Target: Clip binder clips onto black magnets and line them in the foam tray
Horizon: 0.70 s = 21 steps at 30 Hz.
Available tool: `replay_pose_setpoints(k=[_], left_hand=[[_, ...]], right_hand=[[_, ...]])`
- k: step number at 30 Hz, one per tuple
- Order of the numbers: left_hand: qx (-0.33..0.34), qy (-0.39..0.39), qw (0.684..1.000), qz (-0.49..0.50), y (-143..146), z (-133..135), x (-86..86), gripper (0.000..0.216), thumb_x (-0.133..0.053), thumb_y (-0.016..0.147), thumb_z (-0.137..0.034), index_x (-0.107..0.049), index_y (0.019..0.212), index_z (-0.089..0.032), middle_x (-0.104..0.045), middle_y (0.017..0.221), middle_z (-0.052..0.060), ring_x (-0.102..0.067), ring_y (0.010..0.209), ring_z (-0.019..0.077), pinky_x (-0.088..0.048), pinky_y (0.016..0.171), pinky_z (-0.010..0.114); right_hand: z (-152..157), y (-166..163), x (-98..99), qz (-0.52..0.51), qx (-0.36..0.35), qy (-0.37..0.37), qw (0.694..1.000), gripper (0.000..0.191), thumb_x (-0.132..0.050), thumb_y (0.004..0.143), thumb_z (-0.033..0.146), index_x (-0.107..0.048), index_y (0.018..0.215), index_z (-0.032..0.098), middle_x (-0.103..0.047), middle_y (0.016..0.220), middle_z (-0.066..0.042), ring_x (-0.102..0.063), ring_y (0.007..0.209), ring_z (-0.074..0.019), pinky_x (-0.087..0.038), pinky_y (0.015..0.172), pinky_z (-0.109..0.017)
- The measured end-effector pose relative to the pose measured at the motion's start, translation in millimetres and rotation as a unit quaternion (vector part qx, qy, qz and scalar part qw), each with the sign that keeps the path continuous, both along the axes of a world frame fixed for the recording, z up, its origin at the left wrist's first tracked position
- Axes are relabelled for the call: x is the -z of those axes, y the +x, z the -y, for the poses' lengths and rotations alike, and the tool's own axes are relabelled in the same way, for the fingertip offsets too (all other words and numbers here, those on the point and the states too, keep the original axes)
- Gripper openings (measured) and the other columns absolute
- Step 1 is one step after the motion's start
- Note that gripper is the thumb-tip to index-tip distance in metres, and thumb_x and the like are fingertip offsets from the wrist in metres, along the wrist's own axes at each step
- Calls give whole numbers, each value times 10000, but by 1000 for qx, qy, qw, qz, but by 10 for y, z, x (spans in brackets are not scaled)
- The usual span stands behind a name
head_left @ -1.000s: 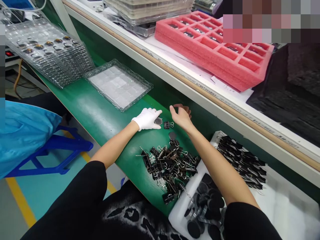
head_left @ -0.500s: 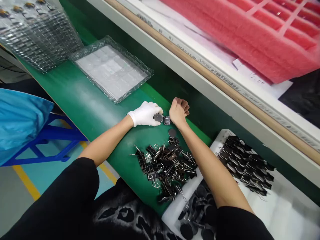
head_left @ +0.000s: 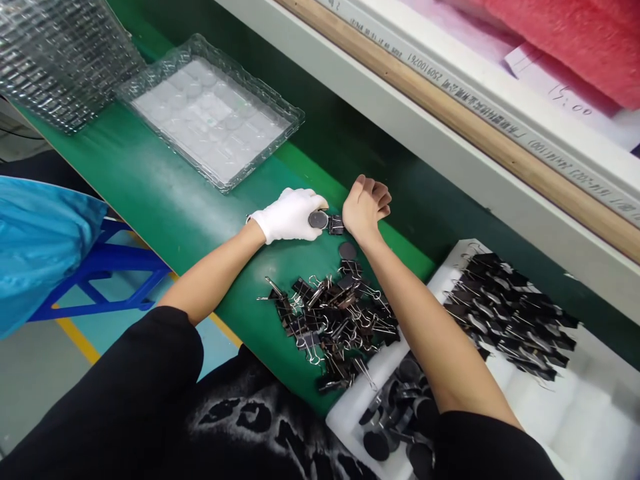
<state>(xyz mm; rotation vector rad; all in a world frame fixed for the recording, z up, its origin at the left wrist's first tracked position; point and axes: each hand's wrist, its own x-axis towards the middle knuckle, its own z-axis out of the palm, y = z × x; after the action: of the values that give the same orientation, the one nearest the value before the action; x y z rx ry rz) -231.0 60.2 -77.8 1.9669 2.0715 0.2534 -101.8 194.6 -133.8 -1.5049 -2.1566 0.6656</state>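
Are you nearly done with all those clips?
Not nearly, it seems. Perhaps done: dark discs in the white tray. In hand: the gloved left hand holds a round disc against a clip beside the bare right hand. Left: a big pile of loose clips and one spare disc on the green table.

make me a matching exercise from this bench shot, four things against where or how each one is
Things:
1 left hand
2 right hand
3 clear blister tray
4 heap of binder clips

States and places:
a bare, fingers curled
b in a white glove, gripping a dark disc
c flat on the green mat, beyond the hands
d loose on the mat, between the forearms

Pairs: 1-b, 2-a, 3-c, 4-d
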Motion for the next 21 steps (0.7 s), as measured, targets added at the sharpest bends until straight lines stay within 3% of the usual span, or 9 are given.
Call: replay_pose_setpoints(k=[11, 21], left_hand=[[-39, 26, 997, 58, 181, 8, 62, 774, -692, 796, -335, -470, 1512, -141, -737, 1198, 79, -674, 1169, 308, -462, 984, 393], [-1, 46, 997, 60, 138, -8, 133, 745, -697, 820, -343, -487, 1501, -129, -743, 1220, 103, -699, 1142, 307, -486, 960, 375]], right_hand=[[11, -3, -28, -5, 14, -4, 1000, 463, -163, 1096, 507, -553, 1184, 274, -473, 1414, -140, -391, 1408, -356, -246, 1151, -739], [103, -19, -168, 19, 35, -1, 999, 416, -232, 1108, 451, -579, 1169, 230, -497, 1450, -171, -400, 1417, -351, -234, 1189, -675]])
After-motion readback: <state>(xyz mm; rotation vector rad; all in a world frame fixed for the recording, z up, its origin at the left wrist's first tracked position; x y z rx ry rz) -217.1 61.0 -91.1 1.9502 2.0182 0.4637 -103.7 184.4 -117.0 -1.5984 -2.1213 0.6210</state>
